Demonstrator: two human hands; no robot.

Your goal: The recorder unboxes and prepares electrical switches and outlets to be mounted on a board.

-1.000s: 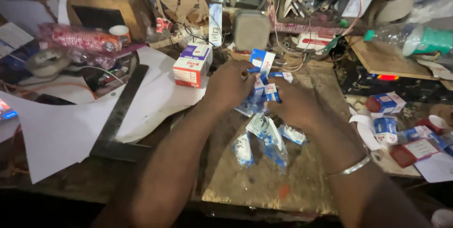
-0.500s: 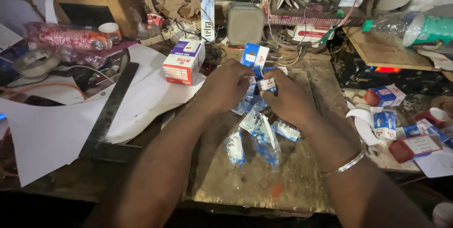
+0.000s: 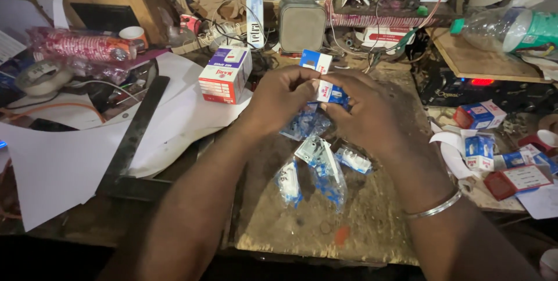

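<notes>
Both of my hands meet over the middle of a worn wooden board (image 3: 372,223). My left hand (image 3: 282,98) and my right hand (image 3: 369,112) together grip a small blue and white box (image 3: 329,91); its open flap (image 3: 315,60) sticks up above my fingers. Just below my hands lie several small clear plastic packets with blue print (image 3: 325,165), some holding white parts. A thin metal bangle (image 3: 436,206) circles my right wrist.
A red and white carton (image 3: 225,74) stands left of my hands on white paper (image 3: 70,153), beside a black metal square (image 3: 131,141). More small blue and red boxes (image 3: 482,141) lie at the right. A grey speaker (image 3: 301,24), wires and a plastic bottle (image 3: 505,28) crowd the back.
My hands have stayed together on the small box, shifting slightly; the box's flap now shows more clearly above my fingers. The packets below have not moved.
</notes>
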